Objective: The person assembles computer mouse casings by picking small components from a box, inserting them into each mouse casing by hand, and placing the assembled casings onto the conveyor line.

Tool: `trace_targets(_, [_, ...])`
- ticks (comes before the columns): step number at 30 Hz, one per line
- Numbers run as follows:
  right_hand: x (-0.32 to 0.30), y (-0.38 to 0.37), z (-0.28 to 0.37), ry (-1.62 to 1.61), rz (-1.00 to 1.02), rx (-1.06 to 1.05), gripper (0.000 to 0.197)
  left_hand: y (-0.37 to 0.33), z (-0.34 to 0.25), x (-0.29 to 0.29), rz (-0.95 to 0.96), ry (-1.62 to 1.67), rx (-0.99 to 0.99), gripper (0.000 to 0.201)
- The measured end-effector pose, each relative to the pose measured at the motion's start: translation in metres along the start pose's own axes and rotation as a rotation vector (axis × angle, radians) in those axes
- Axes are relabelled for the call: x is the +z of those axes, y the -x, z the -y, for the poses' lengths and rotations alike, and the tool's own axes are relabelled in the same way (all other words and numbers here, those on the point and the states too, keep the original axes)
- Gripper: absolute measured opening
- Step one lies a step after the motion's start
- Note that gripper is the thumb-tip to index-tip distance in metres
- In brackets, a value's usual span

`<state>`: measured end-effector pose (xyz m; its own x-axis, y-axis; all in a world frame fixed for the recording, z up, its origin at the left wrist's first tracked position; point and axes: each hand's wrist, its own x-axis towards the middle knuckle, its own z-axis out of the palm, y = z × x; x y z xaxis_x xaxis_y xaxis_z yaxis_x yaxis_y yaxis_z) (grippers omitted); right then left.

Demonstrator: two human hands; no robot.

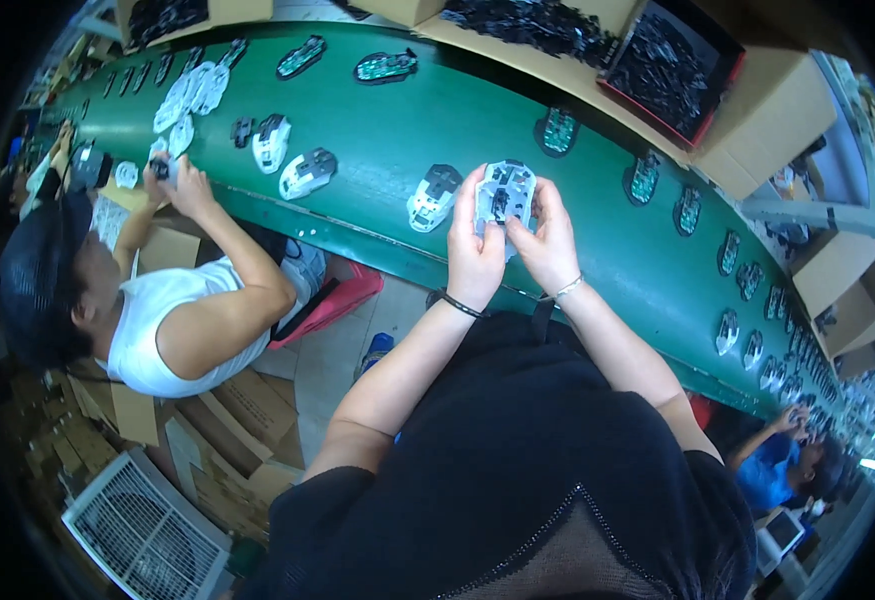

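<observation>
In front of me, both hands hold a pale mouse shell (506,182) above the green belt, its inner side with small black parts facing up. My left hand (471,255) wraps the shell's left edge, and my right hand (551,245) closes on its right edge. Both thumbs press near its lower end. Just left of my left hand, a white and black computer mouse (434,198) lies on the belt. Farther left are two more white and black mice (308,174), (271,143). A mouse base with a green circuit board (558,131) lies beyond my right hand.
The green conveyor belt (387,130) runs across, with several mouse bases along it. Cardboard boxes of black parts (532,25) and a red-edged box (672,75) line its far side. A co-worker (192,320) sits at left; another person (777,465) is at far right.
</observation>
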<state>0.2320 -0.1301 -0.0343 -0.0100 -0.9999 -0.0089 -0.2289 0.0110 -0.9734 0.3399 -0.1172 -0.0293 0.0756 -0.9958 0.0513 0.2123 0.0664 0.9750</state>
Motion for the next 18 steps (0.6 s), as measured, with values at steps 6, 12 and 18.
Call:
trace_targets(6, [-0.08, 0.025, -0.038, -0.438, -0.051, 0.397, 0.049, 0.0, 0.054, 0.044, 0.284, 0.172, -0.492, 0.066])
trace_targets(12, [-0.26, 0.106, -0.122, 0.83, -0.615, 0.385, 0.048, -0.021, 0.101, -0.016, 0.314, -0.723, -0.051, 0.04])
trace_targets(18, [-0.346, 0.173, -0.194, 1.504, -0.765, 0.431, 0.045, -0.033, 0.098, 0.011, 0.312, -1.431, -0.067, 0.052])
